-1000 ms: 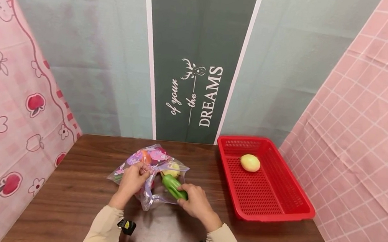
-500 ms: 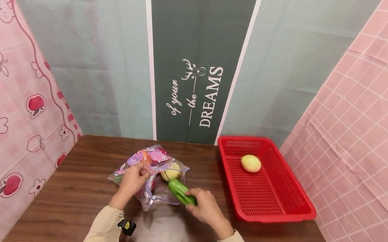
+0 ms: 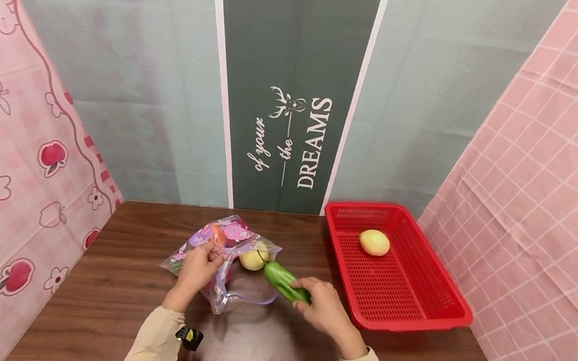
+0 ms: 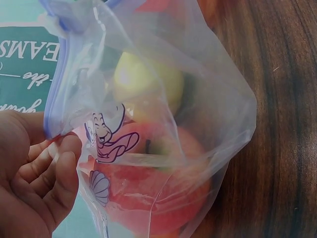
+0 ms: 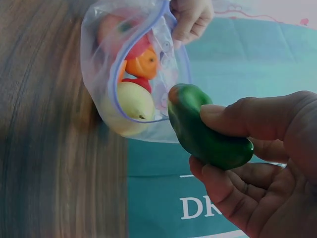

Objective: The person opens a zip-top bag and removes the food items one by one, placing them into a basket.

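Note:
My right hand (image 3: 326, 310) holds a long green pepper (image 3: 282, 280) between thumb and fingers. Its stem end points at the mouth of a clear zip bag (image 5: 91, 64). With thumb and fingertips, my left hand (image 3: 199, 267) pinches the bag's purple zip edge (image 4: 57, 94) and the mouth gapes. Inside the bag lie a pear (image 5: 133, 101) near the opening, a red apple (image 4: 163, 198) and an orange fruit (image 5: 142, 63). The bag's printed film partly hides what lies deeper.
A red slotted basket (image 3: 441, 274) stands at the right of the wooden table (image 3: 103, 296), with a yellow oval fruit (image 3: 374, 242) in it. A green-grey cloth (image 3: 161, 106) hangs behind, and pink cloths flank both sides.
My right hand has drawn the green pepper to the right, from over the bag's mouth to its outer edge. The pear shows more fully. My left hand keeps its place.

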### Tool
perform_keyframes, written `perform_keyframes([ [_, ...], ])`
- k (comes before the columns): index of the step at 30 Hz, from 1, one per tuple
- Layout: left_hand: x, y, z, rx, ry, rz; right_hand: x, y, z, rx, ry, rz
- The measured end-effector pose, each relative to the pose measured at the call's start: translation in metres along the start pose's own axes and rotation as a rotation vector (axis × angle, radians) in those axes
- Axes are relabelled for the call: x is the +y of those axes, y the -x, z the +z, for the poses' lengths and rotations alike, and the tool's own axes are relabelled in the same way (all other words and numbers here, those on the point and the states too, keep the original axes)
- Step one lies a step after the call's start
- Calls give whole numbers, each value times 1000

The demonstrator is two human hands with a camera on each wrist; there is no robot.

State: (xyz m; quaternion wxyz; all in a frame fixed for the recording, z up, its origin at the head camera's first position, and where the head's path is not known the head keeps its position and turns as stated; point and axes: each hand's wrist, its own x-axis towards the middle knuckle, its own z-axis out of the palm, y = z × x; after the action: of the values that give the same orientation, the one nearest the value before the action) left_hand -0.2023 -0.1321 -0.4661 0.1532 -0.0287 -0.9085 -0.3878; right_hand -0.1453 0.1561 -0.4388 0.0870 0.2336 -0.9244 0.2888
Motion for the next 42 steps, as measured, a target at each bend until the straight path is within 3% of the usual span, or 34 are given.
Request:
perform_keyframes([
  [20, -1, 1, 0, -25, 4, -18, 21, 5, -35, 143, -17, 120],
  [32, 1, 1, 0, -24, 0, -14, 39, 0, -58, 143, 10, 195],
  [42, 1, 1, 1, -18, -1, -1, 55, -6, -80, 88, 55, 238],
])
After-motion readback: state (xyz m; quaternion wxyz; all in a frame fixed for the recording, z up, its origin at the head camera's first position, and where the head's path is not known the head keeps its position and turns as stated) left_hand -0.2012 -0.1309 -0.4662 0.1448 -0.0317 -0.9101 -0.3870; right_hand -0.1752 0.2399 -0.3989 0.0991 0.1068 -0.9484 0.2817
